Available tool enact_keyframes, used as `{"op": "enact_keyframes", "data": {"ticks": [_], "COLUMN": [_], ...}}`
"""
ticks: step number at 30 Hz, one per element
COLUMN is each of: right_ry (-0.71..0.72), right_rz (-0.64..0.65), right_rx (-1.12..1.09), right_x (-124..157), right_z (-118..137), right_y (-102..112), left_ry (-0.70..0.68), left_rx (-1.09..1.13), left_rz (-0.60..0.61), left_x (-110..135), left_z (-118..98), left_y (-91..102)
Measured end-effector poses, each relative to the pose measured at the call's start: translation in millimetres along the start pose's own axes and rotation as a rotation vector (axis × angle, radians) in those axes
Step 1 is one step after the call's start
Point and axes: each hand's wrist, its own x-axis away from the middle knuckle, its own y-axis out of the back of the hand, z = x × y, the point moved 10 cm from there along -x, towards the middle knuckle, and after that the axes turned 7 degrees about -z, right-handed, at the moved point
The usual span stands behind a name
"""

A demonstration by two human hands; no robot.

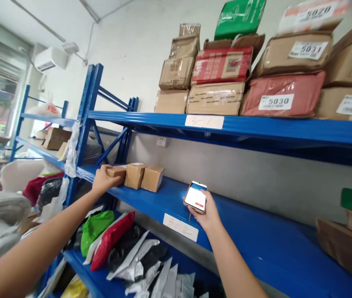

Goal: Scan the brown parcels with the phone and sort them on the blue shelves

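Observation:
My left hand (104,179) grips a small brown cardboard box (117,173) at the left end of the blue middle shelf (241,219). Two more small cardboard boxes, one (134,175) beside the held box and another (152,178) to its right, stand in a row with it. My right hand (206,210) holds a smartphone (196,195) above the shelf, its lit screen facing me. The screen is mostly white with a blue top and a small red button; its text is too small to read. A handwritten label (180,227) sits on the shelf's front edge below the phone.
Stacked parcels, some with number labels, fill the upper shelf (151,117), including a red box (284,95). Below, the lower shelf holds several bagged parcels, among them a green bag (97,229) and a red bag (113,241). More boxes (337,248) stand at the right end.

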Motion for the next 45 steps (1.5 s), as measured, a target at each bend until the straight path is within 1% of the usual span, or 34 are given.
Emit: {"op": "enact_keyframes", "data": {"ticks": [3,8,9,11,13,16,18,20,22,25,29,31,34,37,39,40,42,45], "right_ry": [0.030,0.095,0.114,0.146,0.169,0.180,0.178,0.173,0.170,0.170,0.164,0.158,0.155,0.168,0.177,0.181,0.183,0.177], "right_rz": [-0.039,-0.130,-0.152,-0.189,-0.218,-0.242,-0.244,-0.238,-0.228,-0.214,-0.203,-0.206,-0.211,-0.211,-0.208,-0.206,-0.200,-0.192], "right_rx": [0.009,0.032,0.036,0.047,0.064,0.095,0.109,0.119,0.125,0.130,0.134,0.135,0.133,0.130,0.126,0.124,0.118,0.108], "right_x": [-2,-2,-1,3,7,10,11,11,11,8,6,6,7,7,6,6,5,4], "right_z": [3,9,11,14,15,15,14,13,13,14,13,12,10,11,12,12,13,12], "right_y": [4,13,15,18,19,19,18,16,15,15,15,15,15,16,16,16,16,16], "left_ry": [-0.198,-0.520,-0.566,-0.603,-0.568,-0.426,-0.328,-0.260,-0.225,-0.197,-0.152,-0.150,-0.202,-0.198,-0.142,-0.111,-0.082,-0.113], "left_rx": [0.098,0.214,0.233,0.276,0.320,0.373,0.367,0.318,0.245,0.112,-0.051,-0.131,-0.240,-0.326,-0.329,-0.290,-0.169,-0.079], "left_rz": [-0.039,-0.067,-0.061,-0.039,-0.007,0.010,0.026,0.090,0.195,0.300,0.336,0.306,0.219,0.170,0.158,0.172,0.242,0.333], "left_x": [-4,-2,-2,-5,-14,-34,-49,-63,-72,-76,-63,-53,-37,-29,-29,-31,-35,-41], "left_z": [-1,-11,-13,-11,-1,27,47,60,65,65,59,52,33,22,25,28,35,40], "left_y": [-1.3,-9.5,-11.1,-12.7,-12.2,-5.2,-0.9,-1.9,-7.4,-11.4,-10.3,-9.3,-8.1,-7.0,-4.1,-3.9,-7.8,-13.6]}}
